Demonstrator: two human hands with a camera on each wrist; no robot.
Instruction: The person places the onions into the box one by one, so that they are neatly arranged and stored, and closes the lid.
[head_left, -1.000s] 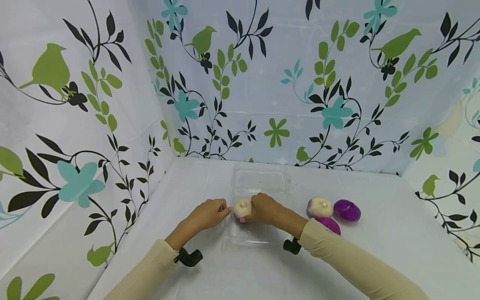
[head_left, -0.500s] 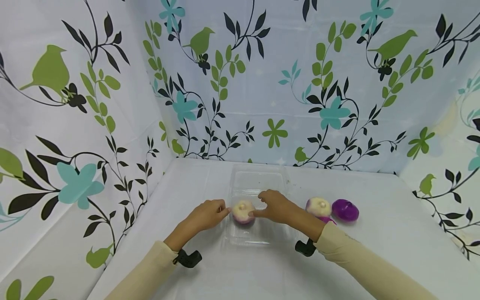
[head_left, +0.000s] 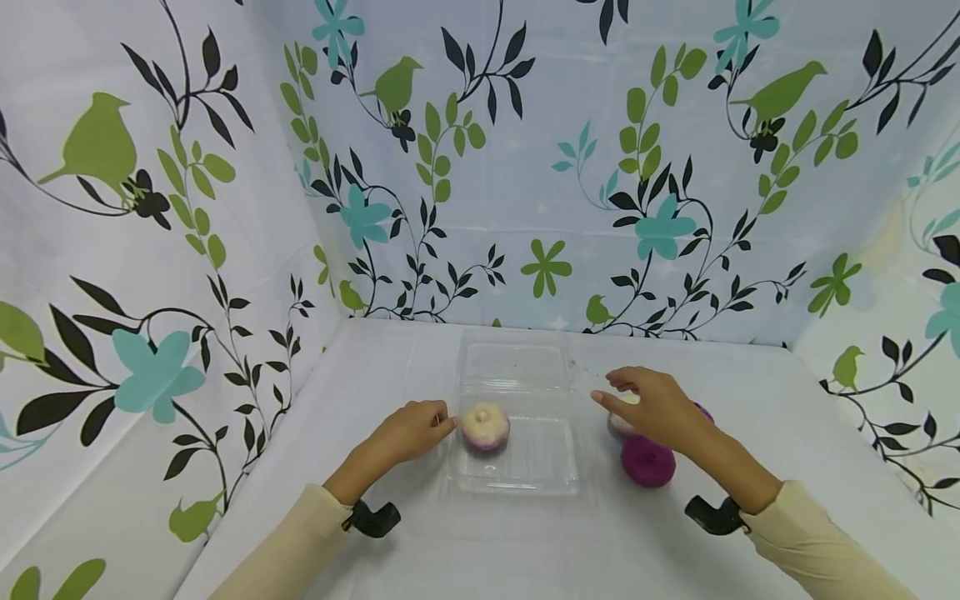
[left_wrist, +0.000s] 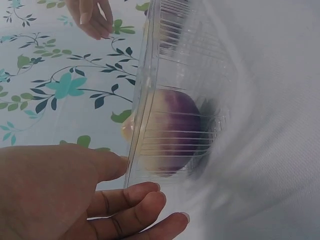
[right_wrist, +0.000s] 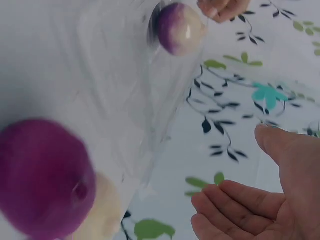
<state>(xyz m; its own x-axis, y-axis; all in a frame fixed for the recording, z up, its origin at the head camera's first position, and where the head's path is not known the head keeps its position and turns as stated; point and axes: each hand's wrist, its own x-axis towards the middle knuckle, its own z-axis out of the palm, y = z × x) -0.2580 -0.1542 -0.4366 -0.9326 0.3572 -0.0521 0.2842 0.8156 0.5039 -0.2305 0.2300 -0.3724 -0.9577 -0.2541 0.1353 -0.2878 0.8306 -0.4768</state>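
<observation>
A cream-and-purple turnip (head_left: 485, 427) sits in the left side of the front half of a clear plastic clamshell box (head_left: 536, 475), its cream side up. My left hand (head_left: 411, 431) pinches the box's left rim between thumb and fingers, beside the turnip; the left wrist view shows the thumb (left_wrist: 107, 165) at the rim. My right hand (head_left: 660, 407) hovers with parted fingers over the vegetables to the right, holding nothing. Below it lie a purple turnip (head_left: 648, 461), a cream-topped one (head_left: 622, 423) partly hidden by the hand, and another purple one (head_left: 703, 411) almost covered.
The box's lid half (head_left: 513, 364) lies opened toward the back. A white cloth (head_left: 480, 550) covers the table, and patterned curtains (head_left: 450, 167) stand at the back and sides. Small black cameras (head_left: 372, 518) are strapped to both wrists.
My right hand has let go of the turnip in the box and moved right, over the other turnips, with its fingers spread. The left hand stays at the box rim.
</observation>
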